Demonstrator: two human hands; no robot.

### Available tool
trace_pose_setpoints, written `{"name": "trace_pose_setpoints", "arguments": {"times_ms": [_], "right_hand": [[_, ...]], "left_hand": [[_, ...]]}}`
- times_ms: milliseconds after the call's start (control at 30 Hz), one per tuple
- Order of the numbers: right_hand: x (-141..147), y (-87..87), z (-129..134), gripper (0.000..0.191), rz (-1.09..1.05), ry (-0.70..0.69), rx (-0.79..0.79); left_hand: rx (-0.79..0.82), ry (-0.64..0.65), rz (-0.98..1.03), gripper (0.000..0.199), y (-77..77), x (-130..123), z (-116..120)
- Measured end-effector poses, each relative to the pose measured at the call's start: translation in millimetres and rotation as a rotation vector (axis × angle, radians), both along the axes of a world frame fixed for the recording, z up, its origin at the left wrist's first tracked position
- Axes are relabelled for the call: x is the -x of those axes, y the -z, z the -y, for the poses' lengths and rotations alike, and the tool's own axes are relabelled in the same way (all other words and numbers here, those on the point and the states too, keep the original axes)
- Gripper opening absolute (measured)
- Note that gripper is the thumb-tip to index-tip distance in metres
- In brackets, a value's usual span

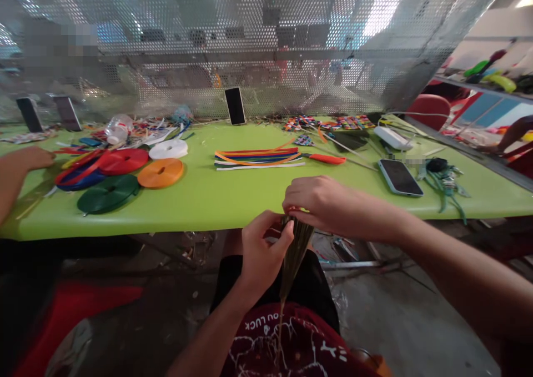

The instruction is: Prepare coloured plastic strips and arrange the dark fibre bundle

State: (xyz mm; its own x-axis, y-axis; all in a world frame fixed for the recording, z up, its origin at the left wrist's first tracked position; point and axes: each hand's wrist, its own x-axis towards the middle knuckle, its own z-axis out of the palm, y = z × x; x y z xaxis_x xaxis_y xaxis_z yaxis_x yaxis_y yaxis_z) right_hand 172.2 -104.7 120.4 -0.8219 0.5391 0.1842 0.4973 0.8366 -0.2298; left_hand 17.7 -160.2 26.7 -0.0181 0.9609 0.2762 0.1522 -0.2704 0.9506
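Observation:
Just past the table's front edge, both hands work at the top of a dark green, fan-shaped leaf-like bundle (295, 260). It hangs downward and narrows to a thin pale strand over the lap. My left hand (264, 249) pinches its upper edge between thumb and fingers. Close against it, my right hand (322, 207) bends over the same edge with its fingertips closed there. What lies between the fingertips is mostly hidden. Beyond the hands, a row of coloured strips (258, 159) lies flat on the green table (200, 205), with an orange-handled knife (327, 159) beside it.
Ribbon rolls in red (125, 160), white (169, 149), orange (160, 173) and green (108, 194) lie at left, near another person's hand (35, 158). A phone (400, 177) and a teal knotted cord (445, 180) lie at right. A perforated metal panel (250, 49) rises behind.

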Motion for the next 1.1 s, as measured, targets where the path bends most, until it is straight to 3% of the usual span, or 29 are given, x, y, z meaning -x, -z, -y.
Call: {"name": "trace_pose_setpoints", "arguments": {"times_ms": [167,333,533,667,900,1100], "right_hand": [[1,-1.9,-7,0.018,0.12,-0.206,-0.09],[-1,3.1,-6,0.015,0.169,-0.246,-0.16],[-5,-4.3,-10,0.015,0.203,-0.281,0.081],[-3,-12.6,-15,0.018,0.263,-0.275,0.155],[2,-32.6,-22,0.007,0.204,-0.162,0.281],[8,-62.0,-44,0.007,0.139,-0.105,0.194]], "left_hand": [[0.023,0.005,0.026,0.018,0.9,0,0],[0.039,-0.012,0.041,0.025,7.7,-1,3],[-0.024,0.002,-0.023,0.023,10.1,-3,5],[-0.091,-0.006,-0.103,0.021,6.4,-4,6],[-0.175,0.06,-0.108,0.02,-11.0,1,2],[-0.367,0.082,-0.245,0.01,-42.3,14,-38]]}}
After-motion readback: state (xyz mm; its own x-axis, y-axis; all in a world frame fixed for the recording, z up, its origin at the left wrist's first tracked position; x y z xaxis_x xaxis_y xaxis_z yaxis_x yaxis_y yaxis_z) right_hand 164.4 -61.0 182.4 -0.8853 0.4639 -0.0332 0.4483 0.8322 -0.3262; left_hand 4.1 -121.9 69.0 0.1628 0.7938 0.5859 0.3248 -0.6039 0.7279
